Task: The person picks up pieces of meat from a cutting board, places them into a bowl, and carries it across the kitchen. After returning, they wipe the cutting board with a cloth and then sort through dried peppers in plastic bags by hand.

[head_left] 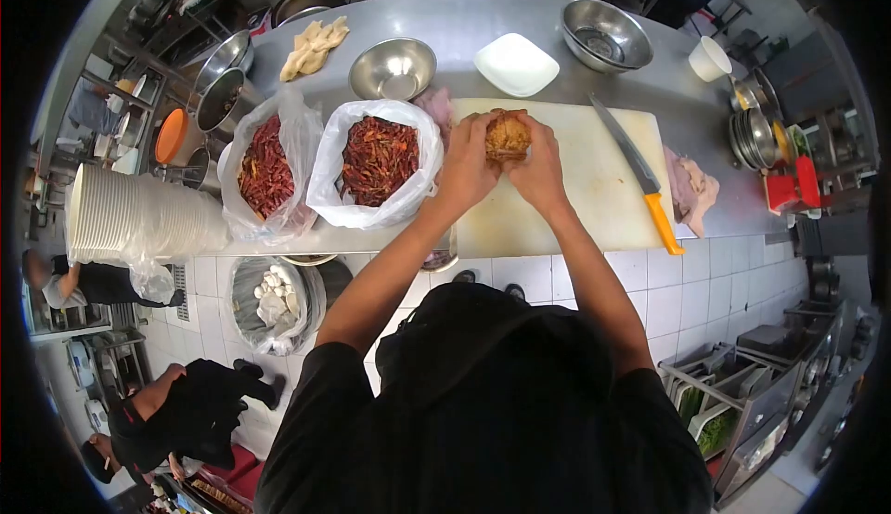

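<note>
Above the white cutting board (566, 198), a rough golden-brown piece of food (508, 137) is held between both hands. My left hand (471, 156) wraps its left side, and my right hand (538, 156) closes round its right side. On the board's right part lies a knife (626, 147) with a yellow handle, its blade pointing away from me. A white square dish (517, 65) stands just beyond the board. Left of my left hand is a white plastic bag (325, 180) filled with dried red chilies (379, 161).
Another bag of chilies (264, 166), stacked white containers (139, 217) and metal bowls (393, 68) stand on the steel counter (445, 22). Pink cloth-like material (691, 194) lies right of the board. A person (190, 412) stands at lower left, another (93, 282) farther left.
</note>
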Demonstrator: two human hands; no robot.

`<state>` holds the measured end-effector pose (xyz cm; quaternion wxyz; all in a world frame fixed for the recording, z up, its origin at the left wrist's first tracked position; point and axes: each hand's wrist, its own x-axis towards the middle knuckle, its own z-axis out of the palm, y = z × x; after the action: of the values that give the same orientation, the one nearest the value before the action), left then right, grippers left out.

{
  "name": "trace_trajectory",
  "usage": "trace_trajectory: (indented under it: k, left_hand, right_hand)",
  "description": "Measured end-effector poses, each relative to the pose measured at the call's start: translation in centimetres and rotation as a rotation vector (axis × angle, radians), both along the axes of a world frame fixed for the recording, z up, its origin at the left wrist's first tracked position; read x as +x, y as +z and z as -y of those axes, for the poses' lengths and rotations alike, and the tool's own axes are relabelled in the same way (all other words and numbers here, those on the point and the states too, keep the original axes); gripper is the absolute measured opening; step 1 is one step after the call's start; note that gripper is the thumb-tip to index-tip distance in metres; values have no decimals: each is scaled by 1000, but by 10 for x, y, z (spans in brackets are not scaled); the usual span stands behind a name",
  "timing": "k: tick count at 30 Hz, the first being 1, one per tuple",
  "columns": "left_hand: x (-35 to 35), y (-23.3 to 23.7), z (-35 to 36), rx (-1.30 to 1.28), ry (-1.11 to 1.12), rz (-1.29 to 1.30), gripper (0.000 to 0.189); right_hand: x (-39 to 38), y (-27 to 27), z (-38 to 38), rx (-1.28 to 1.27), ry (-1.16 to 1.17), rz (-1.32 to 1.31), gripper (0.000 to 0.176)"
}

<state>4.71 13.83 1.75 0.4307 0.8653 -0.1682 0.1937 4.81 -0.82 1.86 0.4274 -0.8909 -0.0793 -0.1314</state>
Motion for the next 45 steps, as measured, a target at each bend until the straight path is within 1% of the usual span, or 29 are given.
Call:
trace_trajectory:
  k: [2, 5, 8, 11, 14, 15, 17, 18, 20, 21, 23, 24, 25, 26, 28, 30, 31, 32, 34, 35, 38, 39, 41, 42, 44, 45]
  left_hand:
    - [-4, 2, 1, 2, 16, -27, 77]
    - [2, -8, 3, -2, 15, 13, 80]
    - [8, -13, 4, -16, 6, 8, 80]
    - [23, 0, 7, -11, 23, 19, 79]
    - [70, 16, 12, -104, -81, 22, 76]
    - [90, 22, 15, -77, -78, -12, 76]
    - [131, 31, 20, -24, -63, -89, 78]
    - [152, 40, 20, 46, -105, -293, 76]
    - [191, 65, 15, 163, -177, -703, 72]
    - [215, 61, 14, 131, -210, -819, 67]
    - [261, 22, 21, 61, -300, -1058, 57]
    - [274, 11, 24, 84, -275, -1115, 52]
    - [283, 4, 28, 105, -252, -1175, 46]
    - [290, -4, 30, 130, -233, -1239, 41]
    - [286, 1, 31, 160, -234, -1227, 41]
    - [282, 0, 28, 149, -215, -1221, 41]
    - [284, -3, 27, 125, -202, -1228, 40]
    - [287, -5, 24, 102, -190, -1234, 39]
    - [285, -6, 23, 106, -153, -1232, 38]
    - [284, -2, 21, 128, -125, -1220, 38]
    - [283, -11, 15, 138, -73, -1160, 38]
    - [285, -15, 13, 134, -64, -1133, 38]
    - [275, 5, 12, 327, -61, -1044, 42]
    - [266, 18, 10, 416, -55, -1000, 44]
    - [239, 37, 3, 330, -33, -847, 50]
    - [226, 38, -4, 288, -13, -775, 53]
  right_hand:
    - [0, -1, -2, 52, 37, 5, 75]
    - [-4, -8, -11, 78, -15, -6, 80]
    - [0, -7, -14, 111, -46, -9, 80]
    - [13, 7, -15, 83, -82, 2, 77]
    - [60, 20, 0, 71, -35, 21, 71]
    - [83, 23, 6, 37, -55, -17, 71]
    - [128, 32, 24, -22, -7, -170, 64]
    - [151, 37, 33, -57, 23, -245, 61]
    - [203, 39, 47, 31, 184, -700, 52]
    - [226, 38, 48, 64, 264, -927, 48]
    - [251, 32, 50, 91, 267, -1050, 40]
    - [260, 31, 50, 106, 261, -1114, 35]
    - [267, 30, 51, 58, 248, -1144, 35]
    - [273, 26, 52, 84, 272, -1173, 35]
    - [284, 12, 56, 148, 315, -1235, 34]
    - [289, 5, 56, 161, 360, -1209, 33]
    - [287, 6, 57, 174, 377, -1196, 33]
    - [288, 9, 60, 132, 387, -1148, 34]
    - [280, 29, 65, 60, 408, -1053, 37]
    - [280, 34, 70, -10, 308, -921, 47]
    - [294, 41, 88, -393, 289, -623, 55]
    - [301, 35, 92, -462, 305, -675, 53]
    - [317, 6, 97, -604, 339, -777, 50]
    - [324, -10, 104, -435, 379, -842, 47]
    - [327, -40, 112, -101, 470, -971, 41]
    - [313, -29, 113, 10, 485, -988, 35]
